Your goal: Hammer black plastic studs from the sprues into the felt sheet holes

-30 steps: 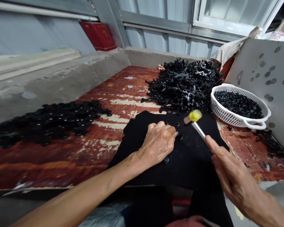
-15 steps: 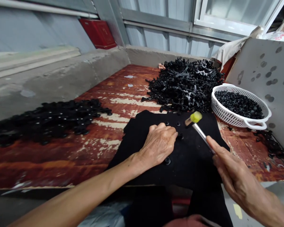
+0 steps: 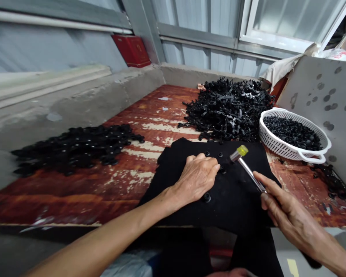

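My right hand (image 3: 286,217) is closed around the metal handle of a small hammer (image 3: 252,175). Its head, with a yellow face on one end, is held over the black mat (image 3: 239,207), to the right of my left hand. My left hand (image 3: 198,177) rests on the mat with its fingers curled down; what they grip is hidden beneath them. Just beyond its fingertips sits a small round black piece (image 3: 222,169). Two more black studs (image 3: 207,154) stand behind the hand, and a round black knob (image 3: 207,197) lies near the wrist.
A large heap of black plastic parts (image 3: 230,109) lies at the back. To its right stands a white basket (image 3: 276,144) of small black pieces. Flat black parts (image 3: 83,146) are piled on the left of the worn red-brown table (image 3: 109,196). A spotted panel (image 3: 314,88) borders the right.
The view has shifted slightly, moving the scene right and down. My right hand still holds the hammer near the same place over the mat, and my left hand keeps its curled pose.
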{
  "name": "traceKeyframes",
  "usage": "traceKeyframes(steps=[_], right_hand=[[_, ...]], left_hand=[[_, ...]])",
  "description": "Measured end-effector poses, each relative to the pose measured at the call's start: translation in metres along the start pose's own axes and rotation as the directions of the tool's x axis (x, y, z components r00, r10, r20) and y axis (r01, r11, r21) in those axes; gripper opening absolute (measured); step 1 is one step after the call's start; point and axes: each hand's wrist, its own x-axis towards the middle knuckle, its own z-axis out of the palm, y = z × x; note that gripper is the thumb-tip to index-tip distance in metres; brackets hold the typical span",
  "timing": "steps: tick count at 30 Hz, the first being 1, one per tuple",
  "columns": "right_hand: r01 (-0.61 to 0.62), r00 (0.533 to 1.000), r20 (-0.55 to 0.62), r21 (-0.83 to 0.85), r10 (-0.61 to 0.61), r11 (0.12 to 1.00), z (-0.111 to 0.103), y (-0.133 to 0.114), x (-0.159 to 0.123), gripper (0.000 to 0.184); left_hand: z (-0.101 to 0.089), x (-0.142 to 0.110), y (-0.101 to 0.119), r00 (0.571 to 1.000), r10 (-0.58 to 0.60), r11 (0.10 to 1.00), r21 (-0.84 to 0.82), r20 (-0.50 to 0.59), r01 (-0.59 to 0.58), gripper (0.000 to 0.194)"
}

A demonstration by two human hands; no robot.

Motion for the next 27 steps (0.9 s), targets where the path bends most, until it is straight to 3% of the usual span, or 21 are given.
traceKeyframes(steps=[2, 4, 6, 9, 14, 18, 20, 22, 25, 27], right_hand=[[-0.173, 0.984, 0.030, 0.342, 0.173, 0.924, 0.004, -0.001, 0.001, 0.052], [-0.271, 0.959, 0.096, 0.592, 0.268, 0.759, 0.008, 0.000, 0.005, 0.058], [-0.293, 0.945, 0.109, 0.705, 0.310, 0.645, 0.011, 0.002, 0.009, 0.065], [-0.293, 0.938, 0.102, 0.741, 0.330, 0.604, 0.010, 0.007, 0.014, 0.071], [-0.281, 0.952, 0.110, 0.682, 0.286, 0.675, 0.010, 0.014, 0.013, 0.070], [-0.239, 0.969, 0.058, 0.458, 0.239, 0.857, 0.015, 0.009, 0.006, 0.059], [-0.147, 0.989, 0.031, 0.253, 0.144, 0.956, 0.017, 0.000, 0.003, 0.053], [0.017, 1.000, 0.012, 0.052, -0.018, 0.998, 0.019, -0.012, 0.003, 0.051], [0.261, 0.965, 0.025, -0.105, -0.260, 0.960, 0.025, -0.027, 0.005, 0.050], [0.354, 0.935, 0.024, -0.132, -0.354, 0.926, 0.029, -0.031, 0.007, 0.051]], left_hand=[[-0.012, -0.003, -0.004, 0.998, -0.057, 0.987, -0.150, 0.019, 0.059, 0.036], [-0.024, -0.007, -0.009, 0.994, -0.106, 0.944, -0.310, 0.036, 0.112, 0.036], [-0.034, -0.012, -0.015, 0.989, -0.135, 0.902, -0.407, 0.053, 0.145, 0.036], [-0.042, -0.018, -0.021, 0.984, -0.177, 0.904, -0.390, 0.036, 0.177, 0.036], [-0.038, -0.029, -0.020, 0.987, -0.141, 0.976, -0.178, -0.078, 0.126, 0.035], [-0.022, -0.035, -0.018, 0.993, -0.012, 0.991, 0.127, -0.117, 0.027, 0.032], [-0.016, -0.036, -0.018, 0.997, -0.016, 0.982, 0.188, -0.071, 0.029, 0.032], [-0.012, -0.035, -0.018, 0.998, -0.038, 0.980, 0.196, -0.040, 0.045, 0.032], [-0.011, -0.034, -0.017, 0.998, -0.037, 0.978, 0.203, -0.045, 0.045, 0.031], [-0.012, -0.034, -0.017, 0.998, -0.030, 0.978, 0.203, -0.050, 0.039, 0.031]])
